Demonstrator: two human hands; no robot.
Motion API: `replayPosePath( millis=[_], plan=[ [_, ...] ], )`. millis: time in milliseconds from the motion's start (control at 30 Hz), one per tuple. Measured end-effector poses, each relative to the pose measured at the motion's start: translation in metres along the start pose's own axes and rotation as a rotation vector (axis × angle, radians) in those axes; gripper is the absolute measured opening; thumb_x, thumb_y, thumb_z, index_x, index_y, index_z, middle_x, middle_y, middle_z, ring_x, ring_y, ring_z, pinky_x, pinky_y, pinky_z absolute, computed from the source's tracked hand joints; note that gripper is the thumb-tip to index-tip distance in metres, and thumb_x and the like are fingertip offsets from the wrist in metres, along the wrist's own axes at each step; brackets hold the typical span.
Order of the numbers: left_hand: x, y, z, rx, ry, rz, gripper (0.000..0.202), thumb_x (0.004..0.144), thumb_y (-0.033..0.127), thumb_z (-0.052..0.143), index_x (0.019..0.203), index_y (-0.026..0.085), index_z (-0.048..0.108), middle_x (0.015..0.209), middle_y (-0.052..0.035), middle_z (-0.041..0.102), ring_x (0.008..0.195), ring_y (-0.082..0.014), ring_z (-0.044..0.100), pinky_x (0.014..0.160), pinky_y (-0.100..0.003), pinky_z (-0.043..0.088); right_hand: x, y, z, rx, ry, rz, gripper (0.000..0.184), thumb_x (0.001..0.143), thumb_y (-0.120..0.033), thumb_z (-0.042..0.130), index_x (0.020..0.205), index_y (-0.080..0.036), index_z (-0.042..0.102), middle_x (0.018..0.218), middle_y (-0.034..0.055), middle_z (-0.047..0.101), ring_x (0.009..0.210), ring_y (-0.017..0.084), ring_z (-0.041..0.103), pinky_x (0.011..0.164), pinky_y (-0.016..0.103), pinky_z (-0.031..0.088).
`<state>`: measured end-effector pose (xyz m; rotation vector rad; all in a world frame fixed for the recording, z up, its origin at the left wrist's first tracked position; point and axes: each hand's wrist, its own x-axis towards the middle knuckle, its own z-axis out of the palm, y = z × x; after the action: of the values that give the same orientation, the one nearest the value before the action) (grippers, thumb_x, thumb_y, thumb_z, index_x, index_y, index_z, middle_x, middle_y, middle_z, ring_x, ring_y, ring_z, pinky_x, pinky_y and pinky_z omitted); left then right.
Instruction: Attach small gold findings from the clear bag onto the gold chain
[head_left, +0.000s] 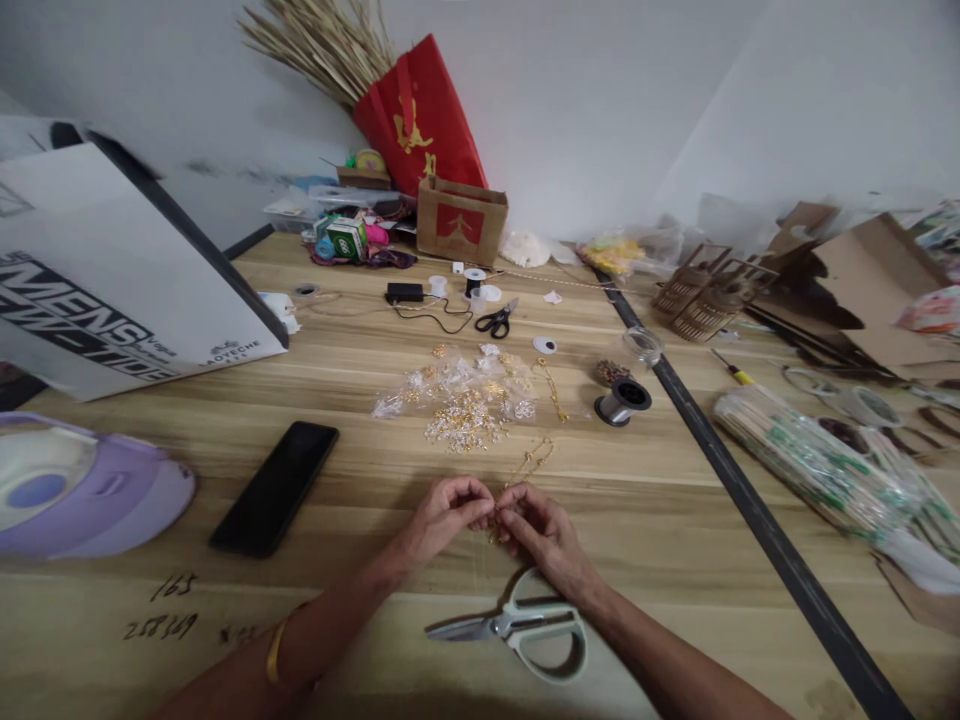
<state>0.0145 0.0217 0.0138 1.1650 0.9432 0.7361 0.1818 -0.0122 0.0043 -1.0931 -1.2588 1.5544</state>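
Observation:
My left hand [454, 513] and my right hand [541, 530] meet fingertip to fingertip above the table, both pinched. A thin gold beaded chain [531, 460] runs from my right fingers onto the wood beyond, and a bit of gold hangs below them. Fine pale thread seems to dangle under my left fingers; what that pinch holds is too small to make out. White-handled scissors [544, 625] lie just below my right hand, blades to the left. Past my hands sits a pile of gold and clear beads [465, 420], with small plastic bags [442, 380] behind it.
A black phone [274, 488] and a purple visor cap [112, 490] lie left, near a white box [127, 270]. Ahead are a second gold chain [553, 390], a wire spool [622, 402] and black scissors [497, 318]. A dark strip [720, 460] crosses the table; wrapped sticks [810, 460] lie right.

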Motion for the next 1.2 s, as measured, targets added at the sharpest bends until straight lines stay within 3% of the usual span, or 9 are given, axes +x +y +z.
replayPosePath(
  millis=[467, 700, 900, 1200],
  plan=[
    [-0.003, 0.001, -0.002, 0.275, 0.034, 0.142, 0.011, 0.074, 0.022, 0.060, 0.070, 0.012, 0.063, 0.065, -0.0010, 0.061, 0.064, -0.0127, 0.054, 0.061, -0.022, 0.042, 0.001, 0.004, 0.000, -0.050, 0.036, -0.036, 0.030, 0.080, -0.045, 0.061, 0.077, -0.015, 0.055, 0.057, -0.0036, 0.047, 0.049, 0.007, 0.041, 0.045, 0.019, 0.033],
    [-0.002, -0.006, -0.013, 0.778, -0.001, 0.340, 0.014, 0.078, 0.009, 0.056, 0.076, 0.016, 0.068, 0.073, -0.0021, 0.063, 0.070, -0.0142, 0.056, 0.066, -0.024, 0.042, 0.001, 0.004, 0.000, -0.066, 0.052, -0.041, 0.031, 0.082, -0.045, 0.058, 0.076, -0.016, 0.051, 0.058, -0.0047, 0.043, 0.049, 0.007, 0.037, 0.044, 0.018, 0.030],
    [-0.008, 0.001, -0.014, 1.155, -0.118, 0.423, 0.015, 0.083, 0.013, 0.055, 0.077, 0.017, 0.068, 0.076, -0.0028, 0.060, 0.075, -0.0159, 0.056, 0.069, -0.026, 0.041, 0.001, 0.003, -0.001, -0.088, 0.058, -0.037, 0.032, 0.081, -0.046, 0.059, 0.076, -0.016, 0.050, 0.057, -0.0051, 0.041, 0.049, 0.007, 0.036, 0.044, 0.018, 0.029],
    [-0.007, -0.002, -0.012, 1.231, -0.127, 0.435, 0.016, 0.086, 0.015, 0.050, 0.076, 0.016, 0.062, 0.078, -0.0031, 0.059, 0.076, -0.0169, 0.055, 0.070, -0.027, 0.040, 0.001, 0.007, -0.001, -0.082, 0.045, -0.037, 0.032, 0.082, -0.046, 0.058, 0.076, -0.016, 0.051, 0.058, -0.0051, 0.042, 0.048, 0.007, 0.036, 0.044, 0.018, 0.029]
  ],
)
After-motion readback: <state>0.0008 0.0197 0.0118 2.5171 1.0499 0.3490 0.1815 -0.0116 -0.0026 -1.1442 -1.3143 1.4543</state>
